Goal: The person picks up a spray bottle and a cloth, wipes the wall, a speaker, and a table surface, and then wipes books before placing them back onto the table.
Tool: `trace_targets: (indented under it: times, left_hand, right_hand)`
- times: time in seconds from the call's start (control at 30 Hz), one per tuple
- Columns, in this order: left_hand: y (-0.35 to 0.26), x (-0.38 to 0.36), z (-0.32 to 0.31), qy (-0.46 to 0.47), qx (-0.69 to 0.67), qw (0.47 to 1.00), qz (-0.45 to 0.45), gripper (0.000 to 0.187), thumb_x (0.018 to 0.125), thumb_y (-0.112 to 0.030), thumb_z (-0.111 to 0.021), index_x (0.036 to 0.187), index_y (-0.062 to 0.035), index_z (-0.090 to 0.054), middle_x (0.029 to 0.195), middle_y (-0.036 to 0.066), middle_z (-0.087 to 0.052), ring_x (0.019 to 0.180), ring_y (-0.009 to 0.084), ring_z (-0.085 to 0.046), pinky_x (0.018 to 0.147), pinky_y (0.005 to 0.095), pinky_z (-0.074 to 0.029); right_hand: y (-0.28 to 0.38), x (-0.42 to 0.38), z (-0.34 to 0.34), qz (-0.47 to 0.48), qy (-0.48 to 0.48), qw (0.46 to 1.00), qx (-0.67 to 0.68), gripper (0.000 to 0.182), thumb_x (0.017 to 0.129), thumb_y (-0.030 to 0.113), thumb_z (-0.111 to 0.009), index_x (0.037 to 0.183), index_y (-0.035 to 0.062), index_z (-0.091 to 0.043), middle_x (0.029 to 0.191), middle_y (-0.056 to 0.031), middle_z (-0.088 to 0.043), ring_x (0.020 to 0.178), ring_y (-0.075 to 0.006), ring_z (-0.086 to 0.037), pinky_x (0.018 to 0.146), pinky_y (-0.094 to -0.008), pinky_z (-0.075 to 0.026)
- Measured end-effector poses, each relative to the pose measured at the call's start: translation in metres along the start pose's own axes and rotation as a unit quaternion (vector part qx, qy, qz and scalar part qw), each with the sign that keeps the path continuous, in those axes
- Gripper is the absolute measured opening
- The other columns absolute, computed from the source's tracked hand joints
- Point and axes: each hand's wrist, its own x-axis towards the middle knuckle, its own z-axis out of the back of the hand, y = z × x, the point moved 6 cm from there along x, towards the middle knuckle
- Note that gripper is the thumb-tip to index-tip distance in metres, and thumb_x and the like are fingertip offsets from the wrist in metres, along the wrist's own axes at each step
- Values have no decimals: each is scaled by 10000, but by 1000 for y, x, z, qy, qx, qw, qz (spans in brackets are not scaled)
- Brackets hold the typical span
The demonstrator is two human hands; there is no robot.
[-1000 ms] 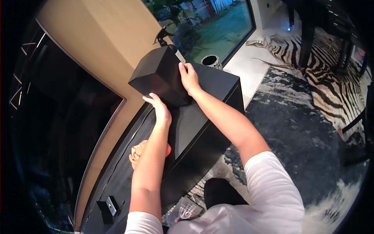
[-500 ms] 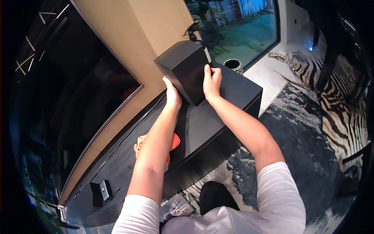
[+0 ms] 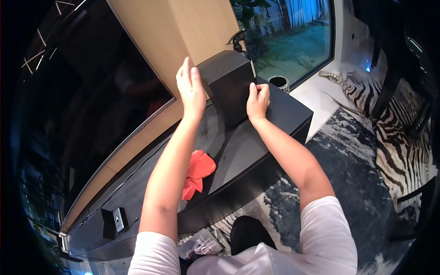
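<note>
A black box-shaped speaker [image 3: 231,89] stands upright on a long black cabinet [image 3: 238,158]. My left hand [image 3: 192,94] is raised at the speaker's left side, open, with the fingers stretched upward. At the opposite side my right hand [image 3: 259,101] grips the speaker's edge, its thumb against the face and the other fingers bent. Behind the speaker, the black nozzle of a spray bottle [image 3: 237,41] sticks up. A crumpled red cloth [image 3: 199,169] lies on the cabinet, partly covered by my left forearm.
A large dark television [image 3: 110,96] runs along the left wall. A small black-and-silver box [image 3: 120,220] sits at the cabinet's near-left end. A speckled pot [image 3: 279,82] stands by the window, and a patterned rug [image 3: 339,156] lies right of the cabinet.
My left hand has come off the speaker's side and moved up and left, its fingers straightened. My right hand stays at the speaker's edge. More of the red cloth shows now.
</note>
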Motion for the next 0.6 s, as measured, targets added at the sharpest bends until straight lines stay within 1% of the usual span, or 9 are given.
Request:
trace_targets:
  times: [0.03, 0.07, 0.13, 0.17, 0.2, 0.3, 0.4, 0.5, 0.6]
  left_hand:
    - [-25, 5, 2, 60, 100, 992, -50, 454, 898, -368, -505, 1227, -55, -522, 1257, 163, -456, 1167, 295, -422, 993, 387, -329]
    - [-46, 7, 3, 119, 198, 968, -98, 417, 869, -358, -563, 1168, -68, -587, 1244, 135, -484, 1150, 273, -442, 976, 373, -352]
    - [-58, 6, -1, 156, 237, 944, -170, 367, 791, -352, -652, 1033, -77, -670, 1149, 127, -550, 1058, 270, -501, 912, 366, -401]
    - [-61, 6, -2, 159, 222, 947, -171, 376, 774, -355, -669, 1009, -61, -675, 1091, 105, -584, 1016, 270, -529, 889, 372, -419]
    - [-63, 4, -4, 157, 225, 942, -192, 366, 771, -339, -674, 1004, -56, -674, 1050, 91, -605, 987, 264, -547, 875, 369, -427]
    - [-69, 0, -11, 153, 208, 945, -201, 309, 769, -288, -681, 972, -54, -678, 991, 77, -625, 941, 252, -569, 852, 360, -434]
    - [-71, -6, -17, 151, 208, 948, -190, 250, 765, -245, -687, 936, -63, -684, 965, 57, -630, 934, 236, -573, 828, 355, -446]
    - [-67, -5, -17, 120, 184, 963, -155, 197, 761, -204, -689, 893, -59, -684, 950, 54, -635, 928, 231, -575, 829, 340, -448]
    - [-65, -5, -15, 117, 129, 982, -70, 156, 757, -173, -688, 850, -48, -676, 928, 56, -641, 921, 230, -578, 829, 330, -452]
  right_hand:
    - [0, 0, 0, 11, 1, 1000, 2, 351, 853, 401, -538, 875, 57, -469, 891, -98, -524, 918, -300, -501, 789, -438, -360]
    - [3, 0, 1, 33, -7, 999, -11, 350, 853, 399, -537, 891, 58, -469, 894, -95, -521, 916, -296, -500, 793, -435, -356]
    - [10, -3, 2, 78, -23, 996, -33, 350, 853, 395, -536, 923, 59, -468, 899, -89, -515, 913, -288, -499, 801, -427, -349]
    - [11, -3, 2, 89, -24, 995, -38, 356, 848, 391, -540, 956, 59, -468, 904, -81, -510, 915, -278, -496, 807, -423, -343]
    - [12, -1, 2, 94, -26, 994, -41, 356, 847, 391, -540, 956, 60, -469, 907, -81, -510, 917, -278, -495, 808, -423, -342]
    - [14, -1, 4, 102, -25, 993, -52, 362, 840, 396, -544, 960, 62, -471, 922, -77, -509, 920, -270, -495, 818, -424, -335]
    - [16, 0, 6, 108, -27, 993, -47, 363, 837, 397, -545, 963, 64, -472, 921, -75, -507, 922, -264, -496, 821, -420, -330]
    - [15, 1, 5, 113, -22, 993, -36, 366, 827, 398, -554, 964, 68, -473, 914, -70, -505, 915, -256, -498, 822, -412, -327]
    - [16, 2, 6, 122, -23, 992, -33, 366, 818, 394, -563, 963, 71, -474, 906, -67, -501, 905, -253, -498, 821, -408, -325]
